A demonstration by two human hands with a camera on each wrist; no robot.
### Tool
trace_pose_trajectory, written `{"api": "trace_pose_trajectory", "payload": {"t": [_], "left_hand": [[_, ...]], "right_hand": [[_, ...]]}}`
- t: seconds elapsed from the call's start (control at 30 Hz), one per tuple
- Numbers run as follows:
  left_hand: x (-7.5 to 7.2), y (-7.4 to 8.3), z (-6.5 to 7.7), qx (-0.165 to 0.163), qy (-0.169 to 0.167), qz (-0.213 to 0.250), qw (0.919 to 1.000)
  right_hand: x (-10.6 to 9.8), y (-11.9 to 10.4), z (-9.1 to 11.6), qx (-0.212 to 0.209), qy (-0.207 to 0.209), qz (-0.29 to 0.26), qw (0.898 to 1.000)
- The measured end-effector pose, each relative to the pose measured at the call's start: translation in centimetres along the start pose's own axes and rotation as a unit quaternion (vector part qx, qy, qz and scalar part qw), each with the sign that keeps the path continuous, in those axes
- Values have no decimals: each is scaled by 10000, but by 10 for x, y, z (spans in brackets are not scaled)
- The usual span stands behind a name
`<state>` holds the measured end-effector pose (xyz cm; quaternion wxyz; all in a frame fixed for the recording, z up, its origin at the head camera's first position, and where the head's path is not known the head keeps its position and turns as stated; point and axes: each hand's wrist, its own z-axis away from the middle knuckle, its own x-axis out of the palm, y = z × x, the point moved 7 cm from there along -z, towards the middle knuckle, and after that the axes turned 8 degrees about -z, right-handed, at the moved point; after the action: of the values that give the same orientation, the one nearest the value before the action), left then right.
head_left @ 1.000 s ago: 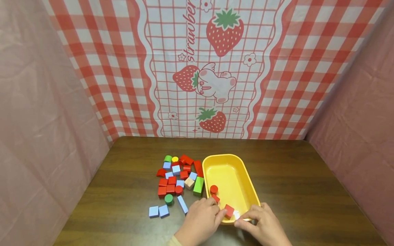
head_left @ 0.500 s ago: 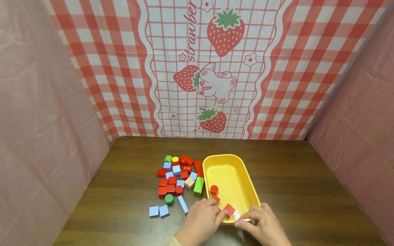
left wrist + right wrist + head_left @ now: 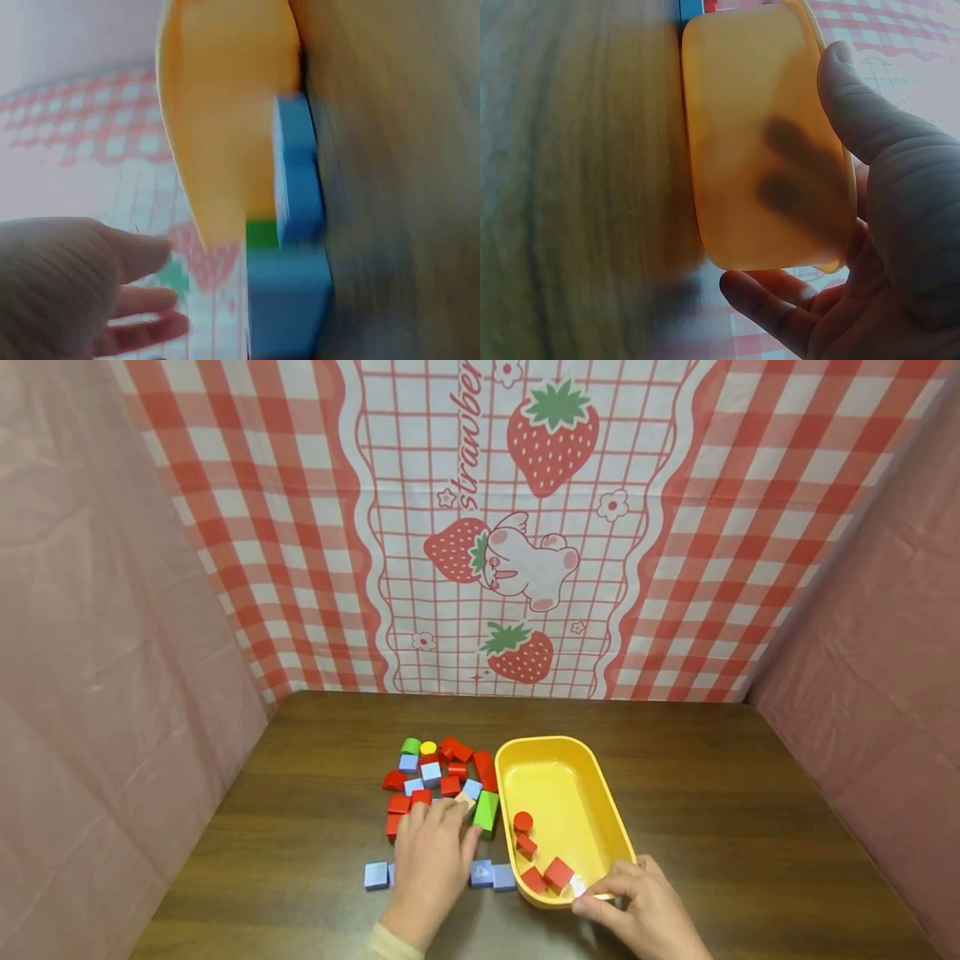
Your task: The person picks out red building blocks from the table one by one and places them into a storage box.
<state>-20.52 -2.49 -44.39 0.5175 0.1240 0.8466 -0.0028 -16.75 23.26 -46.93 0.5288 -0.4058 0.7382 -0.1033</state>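
Wood-grain table [image 3: 712, 810]: stretched beneath the yellow tray [image 3: 555, 785].
Left hand [image 3: 435, 856]: had moved from inside the tray's near left corner to the block pile left of the tray, fingers loosely extended, nothing visibly held.
Right hand [image 3: 641, 906]: pinched the tray's near right rim, thumb outside.
Blue blocks [image 3: 482, 874]: a pair lay just left of the tray.
Red pieces [image 3: 558, 874]: four sat inside the tray; one, in the near left corner, lay clear of the fingers, its placement apparently complete.
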Motion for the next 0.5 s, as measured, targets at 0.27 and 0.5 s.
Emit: {"api": "trace_pose_trajectory", "payload": {"t": [0.27, 0.5], "left_hand": [[18, -28, 5, -166, -504, -668, 9964], [25, -19, 5, -81, -745, -298, 9967]], "right_hand": [[2, 3, 0, 298, -143, 73, 9994], [3, 5, -1, 557, -253, 62, 9981]]}}
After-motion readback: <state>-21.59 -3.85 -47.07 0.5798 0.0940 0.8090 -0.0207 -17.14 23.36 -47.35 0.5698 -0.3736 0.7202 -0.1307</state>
